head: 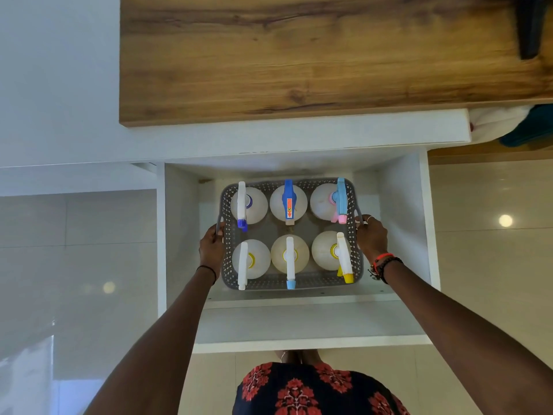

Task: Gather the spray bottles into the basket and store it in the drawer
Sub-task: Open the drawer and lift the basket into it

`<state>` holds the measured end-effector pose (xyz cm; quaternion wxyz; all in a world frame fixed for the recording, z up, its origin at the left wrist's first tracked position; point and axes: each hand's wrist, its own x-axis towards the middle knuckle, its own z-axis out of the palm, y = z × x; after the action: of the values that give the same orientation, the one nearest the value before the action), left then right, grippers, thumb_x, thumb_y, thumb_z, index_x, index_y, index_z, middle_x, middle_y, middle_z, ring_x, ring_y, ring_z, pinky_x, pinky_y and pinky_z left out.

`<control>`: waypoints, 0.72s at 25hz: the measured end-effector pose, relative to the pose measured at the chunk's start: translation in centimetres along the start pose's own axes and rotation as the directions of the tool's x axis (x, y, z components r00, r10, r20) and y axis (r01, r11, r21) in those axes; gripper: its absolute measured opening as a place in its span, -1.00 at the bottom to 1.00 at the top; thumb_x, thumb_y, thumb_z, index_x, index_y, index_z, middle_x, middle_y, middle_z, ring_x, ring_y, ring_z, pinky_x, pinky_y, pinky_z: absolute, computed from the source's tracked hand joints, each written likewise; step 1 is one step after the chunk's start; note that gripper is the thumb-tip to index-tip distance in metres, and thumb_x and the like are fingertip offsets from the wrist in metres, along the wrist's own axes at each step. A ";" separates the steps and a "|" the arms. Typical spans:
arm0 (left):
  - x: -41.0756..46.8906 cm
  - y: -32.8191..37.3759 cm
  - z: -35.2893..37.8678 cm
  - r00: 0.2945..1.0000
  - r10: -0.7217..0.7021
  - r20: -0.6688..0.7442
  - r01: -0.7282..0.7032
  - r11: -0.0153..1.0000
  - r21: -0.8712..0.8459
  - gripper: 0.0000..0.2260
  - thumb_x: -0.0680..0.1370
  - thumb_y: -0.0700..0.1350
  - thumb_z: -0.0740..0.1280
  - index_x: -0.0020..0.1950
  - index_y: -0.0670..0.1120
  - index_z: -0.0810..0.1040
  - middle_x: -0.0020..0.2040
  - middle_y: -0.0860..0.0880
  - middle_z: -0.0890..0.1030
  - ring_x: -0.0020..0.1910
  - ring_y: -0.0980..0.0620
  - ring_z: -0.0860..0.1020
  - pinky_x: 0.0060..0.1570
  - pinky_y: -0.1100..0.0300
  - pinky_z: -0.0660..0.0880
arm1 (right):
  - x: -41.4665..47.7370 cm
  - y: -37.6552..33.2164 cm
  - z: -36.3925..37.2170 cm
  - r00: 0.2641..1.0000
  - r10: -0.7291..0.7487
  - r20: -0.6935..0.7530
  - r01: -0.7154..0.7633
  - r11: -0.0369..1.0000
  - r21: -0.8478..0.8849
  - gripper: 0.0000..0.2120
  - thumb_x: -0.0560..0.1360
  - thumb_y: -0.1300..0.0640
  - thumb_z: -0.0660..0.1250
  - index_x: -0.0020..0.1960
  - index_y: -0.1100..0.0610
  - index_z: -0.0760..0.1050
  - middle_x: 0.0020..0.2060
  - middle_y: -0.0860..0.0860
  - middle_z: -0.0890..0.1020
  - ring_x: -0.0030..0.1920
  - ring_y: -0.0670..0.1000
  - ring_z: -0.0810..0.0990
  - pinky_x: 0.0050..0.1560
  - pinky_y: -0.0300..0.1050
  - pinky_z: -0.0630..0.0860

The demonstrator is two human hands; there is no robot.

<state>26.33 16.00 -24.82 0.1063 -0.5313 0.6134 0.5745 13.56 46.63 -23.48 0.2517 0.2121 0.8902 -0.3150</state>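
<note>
Both arms stretched forward and down, nearly straight, converging slightly toward the hands. Left hand curled, knuckles outward, fingers closed around a basket handle; thin dark band at the wrist. Right hand likewise closed on the opposite handle, ring on one finger, red and dark beaded bracelets stacked at the wrist. Forearms bare.

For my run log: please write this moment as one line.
stage: storing | basket: six spray bottles, inside open drawer | left hand: on handle | right hand: on handle
</note>
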 end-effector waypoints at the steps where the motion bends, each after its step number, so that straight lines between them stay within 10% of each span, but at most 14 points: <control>1: 0.2 -0.3 0.1 1.000 -0.003 0.001 0.003 1.000 0.004 -0.73 0.63 -0.15 0.17 0.27 -0.14 0.54 0.22 -0.22 0.61 0.24 -0.25 0.55 0.31 -0.17 0.46 | 0.1 0.1 0.2 1.000 -0.003 0.001 0.003 1.000 -0.003 -0.71 0.58 0.21 0.12 0.12 0.29 0.56 0.08 0.26 0.63 0.12 0.26 0.56 0.12 0.01 0.47; 18: 2.4 -1.3 0.9 0.999 0.042 -0.007 -0.042 0.999 -0.010 -0.72 0.64 -0.15 0.15 0.29 -0.12 0.53 0.26 -0.19 0.58 0.28 -0.20 0.53 0.34 -0.15 0.43 | 2.1 0.7 2.2 1.000 -0.004 -0.029 0.004 1.000 -0.004 -0.69 0.60 0.16 0.10 0.16 0.27 0.54 0.14 0.24 0.61 0.18 0.25 0.53 0.17 -0.01 0.43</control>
<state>25.90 15.81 -27.65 0.0892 -0.5207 0.6219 0.5781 12.93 46.14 -26.50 0.2386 0.2143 0.8948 -0.3107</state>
